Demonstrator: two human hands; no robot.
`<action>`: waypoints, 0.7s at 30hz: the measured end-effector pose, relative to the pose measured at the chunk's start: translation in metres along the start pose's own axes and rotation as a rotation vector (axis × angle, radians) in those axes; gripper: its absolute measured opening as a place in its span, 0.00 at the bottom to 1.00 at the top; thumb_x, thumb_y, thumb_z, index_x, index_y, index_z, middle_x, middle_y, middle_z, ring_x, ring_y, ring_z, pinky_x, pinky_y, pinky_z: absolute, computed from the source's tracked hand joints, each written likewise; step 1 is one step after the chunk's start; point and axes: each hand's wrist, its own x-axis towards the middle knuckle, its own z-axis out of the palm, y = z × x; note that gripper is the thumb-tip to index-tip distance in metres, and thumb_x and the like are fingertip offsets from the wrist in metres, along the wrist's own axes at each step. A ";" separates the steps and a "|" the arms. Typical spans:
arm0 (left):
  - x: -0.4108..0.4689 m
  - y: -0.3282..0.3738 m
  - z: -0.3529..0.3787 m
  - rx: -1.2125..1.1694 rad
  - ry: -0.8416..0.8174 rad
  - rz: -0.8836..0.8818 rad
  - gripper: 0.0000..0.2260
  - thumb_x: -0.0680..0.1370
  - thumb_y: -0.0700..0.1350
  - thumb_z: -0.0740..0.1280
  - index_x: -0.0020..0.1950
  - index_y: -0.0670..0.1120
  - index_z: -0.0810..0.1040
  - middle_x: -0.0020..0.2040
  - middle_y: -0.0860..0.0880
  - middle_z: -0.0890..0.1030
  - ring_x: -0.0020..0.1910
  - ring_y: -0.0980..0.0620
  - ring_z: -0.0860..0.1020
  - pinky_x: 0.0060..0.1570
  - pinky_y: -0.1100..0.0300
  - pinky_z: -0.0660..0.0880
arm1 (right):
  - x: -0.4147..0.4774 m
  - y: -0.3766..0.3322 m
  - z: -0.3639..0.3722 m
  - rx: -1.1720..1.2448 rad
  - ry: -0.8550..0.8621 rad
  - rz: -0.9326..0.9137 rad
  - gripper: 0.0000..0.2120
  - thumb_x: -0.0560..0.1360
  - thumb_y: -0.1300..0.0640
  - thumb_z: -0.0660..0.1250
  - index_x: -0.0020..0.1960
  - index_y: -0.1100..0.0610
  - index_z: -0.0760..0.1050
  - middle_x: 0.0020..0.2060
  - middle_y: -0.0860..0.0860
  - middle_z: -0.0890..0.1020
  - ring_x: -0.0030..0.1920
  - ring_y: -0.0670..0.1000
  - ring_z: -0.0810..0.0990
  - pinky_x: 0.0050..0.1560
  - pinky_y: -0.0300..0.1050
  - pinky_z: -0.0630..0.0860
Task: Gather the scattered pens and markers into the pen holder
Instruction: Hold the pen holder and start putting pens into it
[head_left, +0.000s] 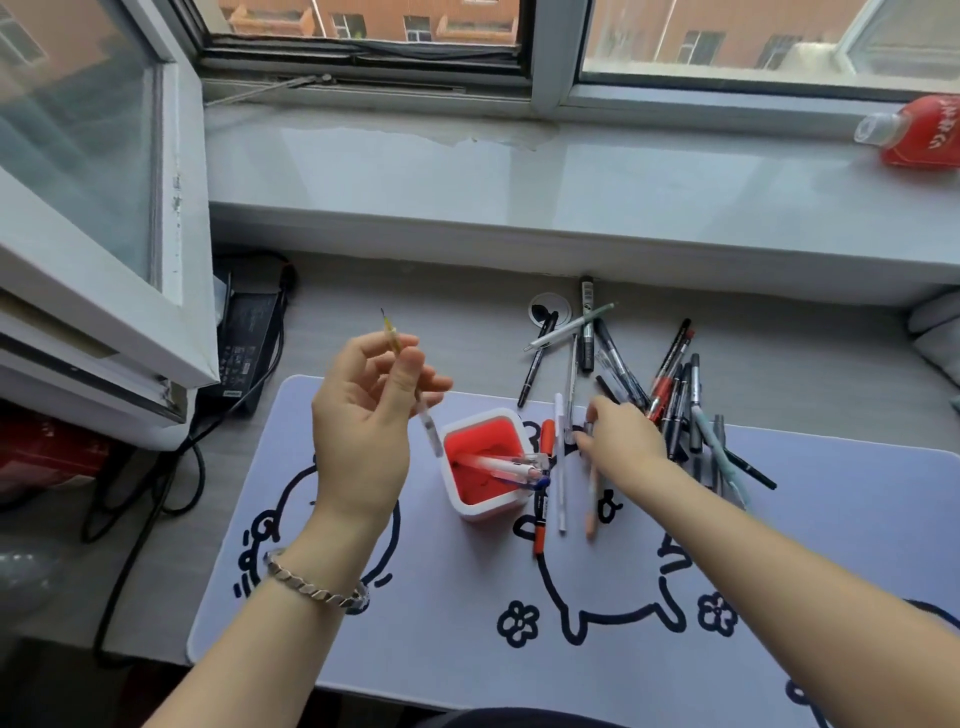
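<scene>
1. Pen holder (470, 423): square, white outside, red inside, standing upright on the desk mat (415, 623) near the middle of the worktop (467, 322). Contents: a few clear-barrelled pens (506, 464) leaning toward its right rim.
2. Left hand (363, 415): raised just left of the holder, fingers pinched on a slim clear pen (410, 384). Pen tilted, upper end with a yellowish section, lower end hanging over the holder's left rim.
3. Right hand (621, 441): reaching into the loose stock right of the holder, fingers curled about a pen there; blurred, so whether it grips or only touches cannot be told.
4. Loose stock, near group: orange marker (543, 488), white pen (560, 467) and peach pen (592, 499), lying just right of the holder.
5. Loose stock, far group: heap of black, grey and red markers (675, 384), overlapping, spread from the mat onto the bare worktop.
6. Handling note, judged: bring the held pen nearer upright so its lower end clears the rim, aim for the open left half away from the leaning pens, and release low so it does not bounce out.
7. Handling note, judged: take one pen from the heap's edge, not from beneath crossed ones.
</scene>
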 end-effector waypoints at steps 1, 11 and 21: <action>-0.001 0.000 0.002 -0.001 -0.003 -0.027 0.04 0.72 0.48 0.62 0.44 0.51 0.75 0.32 0.52 0.76 0.29 0.56 0.78 0.34 0.61 0.80 | -0.002 0.001 0.001 0.039 0.002 0.012 0.14 0.75 0.52 0.64 0.56 0.60 0.71 0.54 0.59 0.74 0.49 0.61 0.77 0.46 0.50 0.74; -0.024 -0.012 0.016 0.191 -0.148 -0.269 0.14 0.79 0.37 0.58 0.62 0.49 0.73 0.38 0.50 0.74 0.30 0.61 0.72 0.29 0.71 0.71 | -0.027 0.001 0.021 -0.247 0.126 -0.157 0.08 0.74 0.67 0.59 0.51 0.60 0.72 0.40 0.54 0.68 0.51 0.58 0.75 0.28 0.42 0.59; -0.052 0.008 0.025 0.146 -0.427 -0.379 0.10 0.76 0.33 0.62 0.53 0.42 0.79 0.35 0.43 0.77 0.22 0.63 0.72 0.23 0.76 0.65 | -0.086 0.000 -0.089 1.359 0.457 -0.260 0.04 0.71 0.63 0.69 0.40 0.55 0.80 0.29 0.47 0.84 0.33 0.44 0.82 0.38 0.34 0.79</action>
